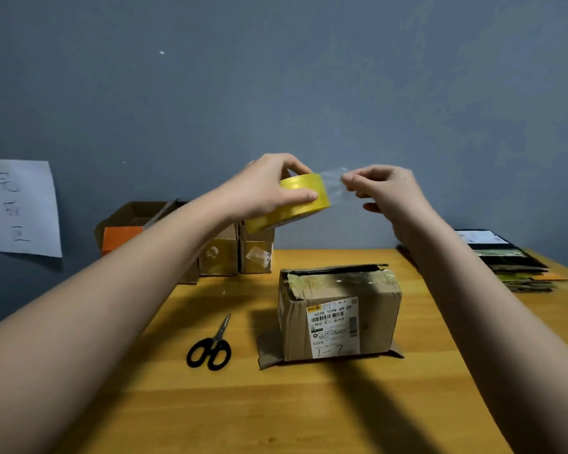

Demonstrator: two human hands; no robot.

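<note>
My left hand (265,188) grips a yellow roll of clear packing tape (304,188) in the air above the wooden table (309,404). A short strip of clear tape (333,182) stretches from the roll to the right, and my right hand (382,191) pinches its free end between thumb and fingers. Below the hands a cardboard box (340,311) with a white shipping label stands on the table. Old tape covers its top edge, and its bottom flaps spread out on the table.
Black-handled scissors (212,345) lie left of the box. Several small cardboard boxes (223,253) and an orange one (122,237) stand at the table's back left. Flattened cardboard (512,263) is stacked at the right. A paper sheet (20,208) hangs on the grey wall.
</note>
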